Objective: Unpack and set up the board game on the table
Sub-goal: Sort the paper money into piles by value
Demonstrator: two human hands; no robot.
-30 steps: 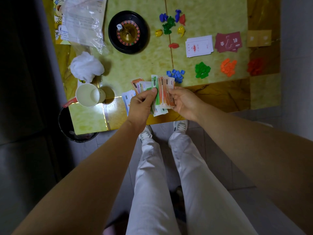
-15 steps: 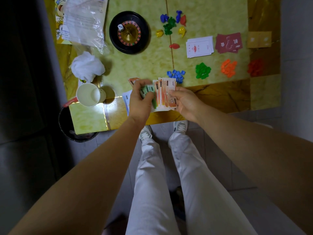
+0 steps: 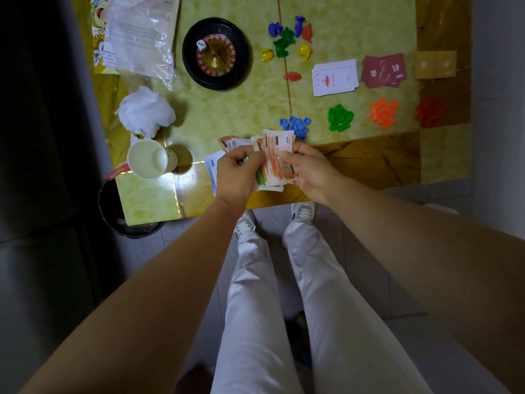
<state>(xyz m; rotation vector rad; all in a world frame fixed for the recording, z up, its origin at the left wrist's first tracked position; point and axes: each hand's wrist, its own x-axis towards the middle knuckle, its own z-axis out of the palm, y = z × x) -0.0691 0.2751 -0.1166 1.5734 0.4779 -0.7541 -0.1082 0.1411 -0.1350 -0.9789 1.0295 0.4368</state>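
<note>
Head view: left grip (image 3: 237, 172) has closed over the green notes (image 3: 260, 177); right grip (image 3: 309, 172) pinches the orange notes (image 3: 277, 157), nearward of the roulette wheel (image 3: 216, 54). Money sorting unfinished.

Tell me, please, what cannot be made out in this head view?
Head view: play money print too small; left hand and right hand cover part.
Head view: red pieces in shadow, shapes unclear.
Head view: plastic bag cut off by top edge.

One roulette wheel (image 3: 216, 54), one die (image 3: 201, 45), one paper cup (image 3: 148, 158), one white card pile (image 3: 334, 77), one maroon card pile (image 3: 384, 71), four token heaps (image 3: 295, 127) (image 3: 340, 117) (image 3: 384, 112) (image 3: 428, 111): blue, green, orange, red.
</note>
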